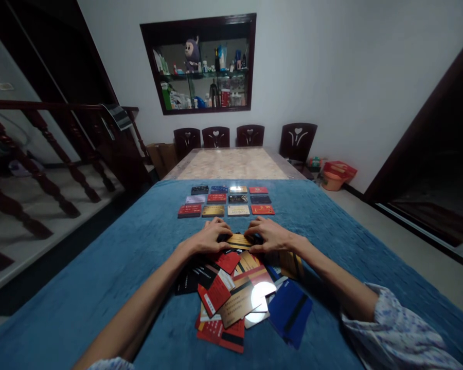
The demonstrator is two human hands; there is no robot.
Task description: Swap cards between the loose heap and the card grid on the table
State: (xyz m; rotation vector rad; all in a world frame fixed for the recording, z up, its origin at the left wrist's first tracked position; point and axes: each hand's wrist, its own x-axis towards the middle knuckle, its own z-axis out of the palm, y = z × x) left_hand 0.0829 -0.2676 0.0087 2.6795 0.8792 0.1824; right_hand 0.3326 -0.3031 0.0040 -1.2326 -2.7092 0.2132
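Observation:
A gold card with a dark stripe (239,241) lies between my hands, at the far edge of a loose heap. My left hand (212,236) grips its left end between thumb and fingers. At the opposite end, my right hand (268,235) pinches it the same way. Nearer to me spreads the heap: red cards (214,294), a large gold card (241,303), blue cards (291,313) and black cards (193,277), overlapping at many angles. Beyond my hands, small card stacks stand in three rows, among them a gold stack (213,210) and a cream stack (238,210).
A blue cloth (139,246) covers the near part of the table; the far part is a bare stone-patterned top (231,162). Several dark chairs (250,135) stand at the far end. On the right floor sits an orange bucket (332,180); a wooden railing (42,107) runs along the left.

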